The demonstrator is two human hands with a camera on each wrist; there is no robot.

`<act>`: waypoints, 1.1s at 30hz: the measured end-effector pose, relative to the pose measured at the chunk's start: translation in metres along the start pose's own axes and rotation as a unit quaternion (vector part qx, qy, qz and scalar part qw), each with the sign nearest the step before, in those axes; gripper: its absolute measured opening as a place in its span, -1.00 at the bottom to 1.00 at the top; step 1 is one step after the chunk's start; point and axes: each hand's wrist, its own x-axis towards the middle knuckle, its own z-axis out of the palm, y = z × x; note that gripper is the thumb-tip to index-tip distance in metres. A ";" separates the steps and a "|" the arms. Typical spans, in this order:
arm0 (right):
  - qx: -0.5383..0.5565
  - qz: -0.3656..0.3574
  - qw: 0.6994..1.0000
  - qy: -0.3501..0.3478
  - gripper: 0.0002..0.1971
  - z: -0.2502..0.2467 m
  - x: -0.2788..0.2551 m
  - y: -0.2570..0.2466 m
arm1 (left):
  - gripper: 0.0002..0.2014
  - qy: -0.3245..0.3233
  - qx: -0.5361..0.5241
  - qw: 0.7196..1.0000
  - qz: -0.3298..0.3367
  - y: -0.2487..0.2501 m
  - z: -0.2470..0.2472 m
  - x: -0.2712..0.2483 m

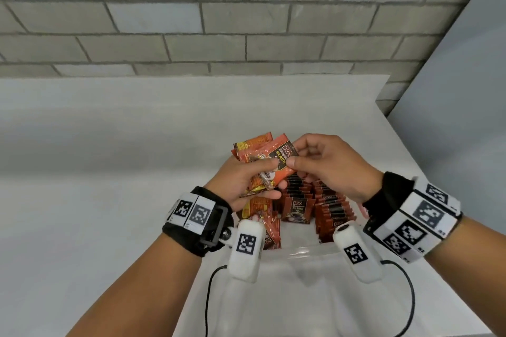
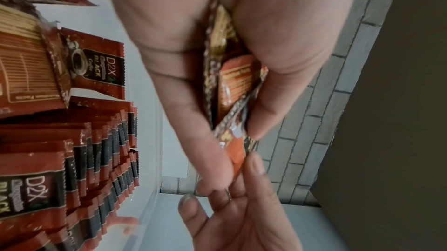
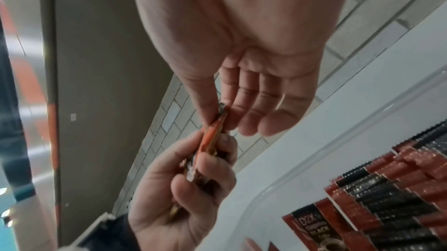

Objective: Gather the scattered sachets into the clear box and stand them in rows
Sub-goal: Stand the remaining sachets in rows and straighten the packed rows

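Over the clear box point(image 1: 301, 250) my left hand point(image 1: 269, 179) grips a bundle of orange-red sachets point(image 1: 254, 150) between thumb and fingers. My right hand point(image 1: 294, 156) pinches the corner of the top D2X sachet point(image 1: 282, 153) of that bundle with thumb and forefinger. In the right wrist view the pinched sachet point(image 3: 212, 136) is seen edge-on, with the left hand point(image 3: 193, 188) below it. The left wrist view shows the bundle point(image 2: 232, 87) in my grip. In the box, sachets point(image 1: 298, 206) stand in rows point(image 2: 101, 159), and a few sachets point(image 1: 262, 216) lean loosely at its left side.
The box sits on a white table point(image 1: 109, 172) against a grey brick wall point(image 1: 219, 22). A grey panel point(image 1: 465, 90) rises on the right, past the table's right edge. Black cables point(image 1: 210, 295) trail from the wrist cameras near the front.
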 end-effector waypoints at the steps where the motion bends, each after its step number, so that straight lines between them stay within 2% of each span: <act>1: 0.006 0.000 1.000 -0.002 -0.99 -0.002 -0.001 -0.001 | -0.62 -0.003 0.000 1.000 0.002 0.000 0.001 0.000; 5: 0.027 -0.002 1.000 0.008 -0.98 -0.012 0.002 0.000 | -0.62 -0.005 0.004 1.000 0.000 -0.001 0.001 0.003; 9: -0.037 -0.016 0.999 -0.009 -0.97 -0.023 0.006 0.006 | -0.64 0.001 0.026 1.000 0.002 -0.007 -0.001 0.004; 11: -0.061 -0.014 0.998 -0.001 -0.98 -0.030 0.008 0.009 | -0.65 0.027 0.032 0.999 0.004 -0.008 -0.002 0.006; 14: -0.145 0.000 0.989 -0.021 -0.96 -0.041 0.011 0.014 | -0.71 0.112 -0.017 0.994 -0.004 -0.007 -0.010 0.011; 16: -0.212 0.019 0.973 -0.089 -0.98 -0.040 0.011 0.018 | -0.82 0.149 -0.030 0.988 -0.004 -0.005 -0.018 0.011; 18: -0.285 0.038 0.945 -0.156 -0.97 -0.033 0.009 0.022 | -0.86 0.155 -0.031 0.987 -0.001 -0.001 -0.024 0.011; 22: -0.388 0.047 0.893 -0.223 -0.96 -0.014 0.013 0.028 | -0.88 0.144 -0.034 0.989 0.011 0.003 -0.028 0.009; 27: -0.447 0.059 0.858 -0.247 -0.94 -0.001 0.023 0.032 | -0.88 0.137 -0.043 0.990 0.010 0.000 -0.031 0.008; 33: -0.502 0.050 0.831 -0.232 -0.84 0.007 0.030 0.036 | -0.85 0.126 -0.029 0.992 0.013 0.001 -0.029 0.011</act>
